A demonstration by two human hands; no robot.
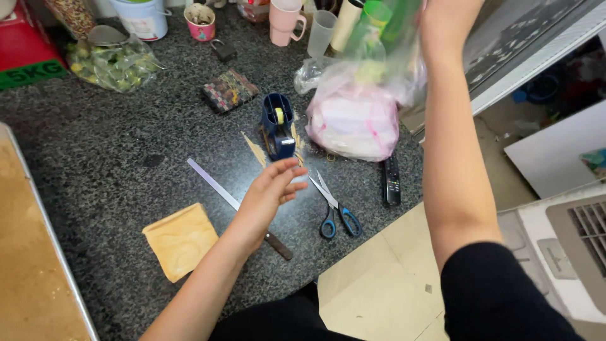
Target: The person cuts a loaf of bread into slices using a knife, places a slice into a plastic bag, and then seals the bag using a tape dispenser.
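My left hand point(273, 189) hovers open over the dark granite counter point(113, 151), fingers apart, just in front of a blue tape dispenser point(278, 125) and above a long knife point(235, 205). My right hand point(445, 22) is raised at the top of the view and grips a clear plastic bag point(385, 50) that hangs down blurred. Beneath that bag lies a pink and white filled bag point(353, 123). Blue-handled scissors point(334, 211) lie to the right of my left hand.
A tan flat packet point(181, 240) lies near the counter's front edge. A metal tray point(35, 265) with brown powder stands at left. A black remote point(392, 180), a patterned pouch point(230, 90), a bag of greens point(113, 63) and several cups point(284, 22) stand farther back.
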